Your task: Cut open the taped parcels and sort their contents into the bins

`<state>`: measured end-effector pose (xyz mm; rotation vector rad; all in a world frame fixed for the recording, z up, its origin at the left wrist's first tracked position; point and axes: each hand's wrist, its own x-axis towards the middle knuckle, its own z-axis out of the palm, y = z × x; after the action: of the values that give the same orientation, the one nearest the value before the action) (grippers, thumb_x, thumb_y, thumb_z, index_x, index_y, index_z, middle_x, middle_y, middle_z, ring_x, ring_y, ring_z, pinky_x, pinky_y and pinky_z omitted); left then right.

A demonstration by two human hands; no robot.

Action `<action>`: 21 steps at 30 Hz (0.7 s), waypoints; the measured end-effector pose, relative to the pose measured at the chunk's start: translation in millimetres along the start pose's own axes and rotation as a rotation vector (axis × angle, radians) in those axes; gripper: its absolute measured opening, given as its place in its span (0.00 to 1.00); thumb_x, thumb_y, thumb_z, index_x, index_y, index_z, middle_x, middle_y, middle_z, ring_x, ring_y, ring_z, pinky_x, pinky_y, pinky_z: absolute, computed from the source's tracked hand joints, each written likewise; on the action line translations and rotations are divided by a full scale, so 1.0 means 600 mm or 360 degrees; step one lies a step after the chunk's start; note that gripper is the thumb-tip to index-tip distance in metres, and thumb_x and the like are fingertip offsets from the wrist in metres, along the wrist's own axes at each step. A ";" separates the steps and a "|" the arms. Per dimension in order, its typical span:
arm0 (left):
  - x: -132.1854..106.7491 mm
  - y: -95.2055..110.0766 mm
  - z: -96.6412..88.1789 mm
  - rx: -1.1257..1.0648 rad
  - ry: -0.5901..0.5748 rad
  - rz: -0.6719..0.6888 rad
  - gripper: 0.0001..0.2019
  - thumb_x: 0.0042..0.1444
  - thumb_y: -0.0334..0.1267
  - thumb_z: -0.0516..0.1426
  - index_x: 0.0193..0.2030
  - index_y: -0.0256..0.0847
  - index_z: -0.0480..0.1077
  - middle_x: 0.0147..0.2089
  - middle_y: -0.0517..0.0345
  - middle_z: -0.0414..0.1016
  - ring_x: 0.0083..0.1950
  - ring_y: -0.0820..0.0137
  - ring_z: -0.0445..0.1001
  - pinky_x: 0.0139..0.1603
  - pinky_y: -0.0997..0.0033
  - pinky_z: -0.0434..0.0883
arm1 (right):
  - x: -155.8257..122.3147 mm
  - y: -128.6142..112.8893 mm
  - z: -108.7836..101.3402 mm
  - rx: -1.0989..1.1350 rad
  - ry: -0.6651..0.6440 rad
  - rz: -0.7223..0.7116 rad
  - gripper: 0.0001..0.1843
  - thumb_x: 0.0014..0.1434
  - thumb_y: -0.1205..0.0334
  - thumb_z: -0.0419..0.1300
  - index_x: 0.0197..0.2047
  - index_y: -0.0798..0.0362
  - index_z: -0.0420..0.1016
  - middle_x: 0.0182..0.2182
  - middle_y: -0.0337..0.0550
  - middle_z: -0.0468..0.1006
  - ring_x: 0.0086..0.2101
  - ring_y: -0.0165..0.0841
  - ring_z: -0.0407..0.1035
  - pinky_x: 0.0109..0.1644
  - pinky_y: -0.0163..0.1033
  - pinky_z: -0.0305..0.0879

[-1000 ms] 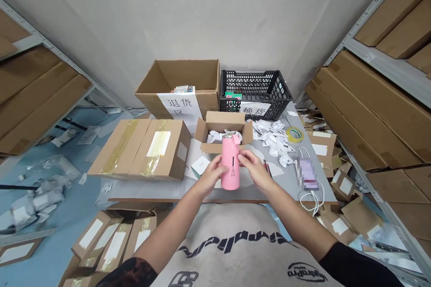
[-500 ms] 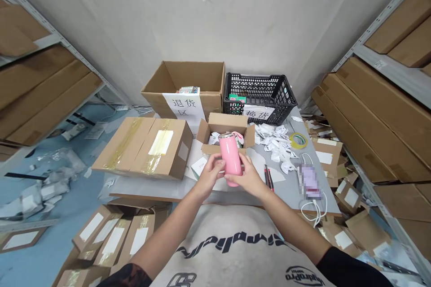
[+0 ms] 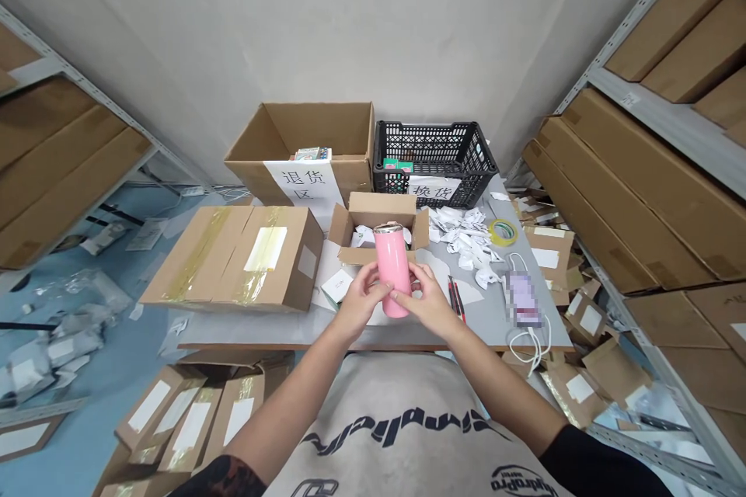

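A pink cylindrical bottle (image 3: pixel 391 262) with a metal rim stands upright between my hands above the grey table (image 3: pixel 495 318). My left hand (image 3: pixel 362 300) wraps its lower left side and my right hand (image 3: pixel 427 303) closes on its lower right side, fingers across the front. Just behind the bottle sits a small open cardboard box (image 3: pixel 376 217) holding crumpled white paper.
A large taped carton (image 3: pixel 238 256) lies at the left. Behind stand an open labelled carton (image 3: pixel 308 147) and a black plastic crate (image 3: pixel 434 159). Crumpled papers (image 3: pixel 463 237), a tape roll (image 3: pixel 503 231), pens (image 3: pixel 454 293) and a phone with cable (image 3: pixel 521 299) lie to the right. Shelves of cartons flank both sides.
The bottle has been turned in my hands: the black lettering seen a second ago no longer faces me. My right fingers have shifted across its front.
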<state>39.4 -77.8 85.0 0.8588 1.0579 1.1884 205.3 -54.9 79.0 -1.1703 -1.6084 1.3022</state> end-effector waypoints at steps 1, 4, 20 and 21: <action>-0.003 -0.001 0.001 0.0016 0.0011 0.0005 0.27 0.51 0.44 0.66 0.57 0.44 0.66 0.56 0.49 0.74 0.53 0.60 0.75 0.53 0.61 0.71 | -0.003 -0.001 0.000 -0.0050 0.0016 -0.0021 0.37 0.49 0.54 0.70 0.61 0.46 0.66 0.52 0.47 0.66 0.49 0.39 0.68 0.54 0.47 0.67; -0.012 0.001 -0.001 0.0032 0.0061 -0.0026 0.23 0.53 0.46 0.64 0.55 0.45 0.66 0.56 0.50 0.73 0.53 0.61 0.74 0.49 0.62 0.72 | -0.010 -0.003 0.001 0.0093 0.0041 -0.0021 0.42 0.44 0.56 0.74 0.60 0.46 0.64 0.52 0.46 0.68 0.50 0.40 0.67 0.54 0.47 0.67; -0.017 0.009 -0.017 0.0010 -0.0075 -0.0055 0.30 0.53 0.45 0.65 0.62 0.45 0.63 0.56 0.48 0.73 0.54 0.60 0.73 0.51 0.61 0.71 | -0.027 -0.004 0.021 0.0045 0.0233 -0.0082 0.43 0.46 0.54 0.72 0.62 0.46 0.60 0.51 0.47 0.69 0.48 0.39 0.67 0.54 0.47 0.66; -0.017 0.010 -0.018 -0.0007 -0.0062 -0.0063 0.28 0.55 0.47 0.63 0.60 0.46 0.64 0.55 0.49 0.73 0.54 0.60 0.73 0.50 0.61 0.72 | -0.028 -0.004 0.021 0.0123 0.0252 -0.0066 0.41 0.46 0.54 0.73 0.60 0.46 0.61 0.51 0.47 0.69 0.49 0.39 0.67 0.54 0.47 0.67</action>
<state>26.8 -86.6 89.4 0.8508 1.0359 1.1365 198.3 -74.5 78.9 -1.1566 -1.4480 1.2034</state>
